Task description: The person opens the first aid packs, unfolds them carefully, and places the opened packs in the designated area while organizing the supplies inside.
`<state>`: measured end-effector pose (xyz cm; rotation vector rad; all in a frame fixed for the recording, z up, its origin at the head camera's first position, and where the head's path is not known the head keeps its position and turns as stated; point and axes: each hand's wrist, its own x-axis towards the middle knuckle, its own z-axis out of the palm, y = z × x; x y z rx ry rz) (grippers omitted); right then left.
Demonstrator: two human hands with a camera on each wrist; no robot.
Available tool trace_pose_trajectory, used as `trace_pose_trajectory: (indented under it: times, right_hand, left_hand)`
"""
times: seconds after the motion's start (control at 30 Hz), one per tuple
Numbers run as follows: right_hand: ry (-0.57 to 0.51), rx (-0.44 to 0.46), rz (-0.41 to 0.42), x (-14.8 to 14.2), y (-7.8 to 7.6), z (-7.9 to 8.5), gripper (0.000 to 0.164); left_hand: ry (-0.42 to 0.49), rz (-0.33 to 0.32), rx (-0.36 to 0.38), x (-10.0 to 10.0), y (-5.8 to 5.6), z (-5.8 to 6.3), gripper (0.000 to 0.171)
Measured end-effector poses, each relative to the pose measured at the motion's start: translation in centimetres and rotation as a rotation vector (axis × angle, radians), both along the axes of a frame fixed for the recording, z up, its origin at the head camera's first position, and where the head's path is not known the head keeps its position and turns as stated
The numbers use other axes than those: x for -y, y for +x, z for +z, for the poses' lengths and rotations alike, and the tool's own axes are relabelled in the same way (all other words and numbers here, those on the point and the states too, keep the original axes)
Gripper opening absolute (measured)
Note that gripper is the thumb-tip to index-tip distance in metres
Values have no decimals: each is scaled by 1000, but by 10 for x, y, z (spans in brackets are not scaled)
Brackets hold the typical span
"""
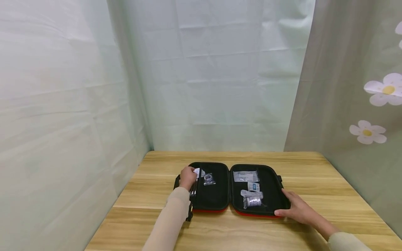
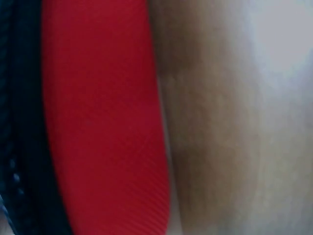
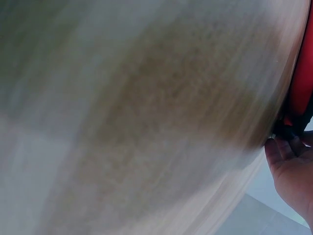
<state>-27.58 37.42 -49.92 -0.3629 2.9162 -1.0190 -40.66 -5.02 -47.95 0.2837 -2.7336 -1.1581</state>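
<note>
A hard-shell case [image 1: 213,198], black inside and red outside, lies spread open on the table. My left hand [image 1: 187,177] reaches over its left half, fingertips beside a white packet [image 1: 198,171]; whether they pinch it is hidden. A black flap with elastic loops [image 1: 193,190] stands up below that hand. My right hand [image 1: 296,208] holds the case's near right corner, thumb on the front edge and fingers along the side. In the right wrist view, its fingers [image 3: 275,154] touch the black trim. The left wrist view shows the red shell [image 2: 105,117], not the hand.
A clear-wrapped roll [image 1: 208,179] lies in the left half. The right half holds a flat clear packet [image 1: 246,176], a small white-and-blue packet [image 1: 253,187] and a wrapped bandage roll [image 1: 253,201]. Pale curtains [image 1: 220,87] surround the wooden table [image 1: 238,233].
</note>
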Motion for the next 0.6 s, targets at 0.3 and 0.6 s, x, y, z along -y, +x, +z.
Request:
trace_pose_trajectory:
  times: [0.3, 0.6]
  right_hand:
    - [8, -2, 9, -1, 1, 1, 104]
    - [-3, 4, 16, -2, -1, -2, 104]
  left_hand:
    - [-34, -57, -33, -2, -8, -2, 17]
    - [-16, -118, -59, 0, -15, -3, 26]
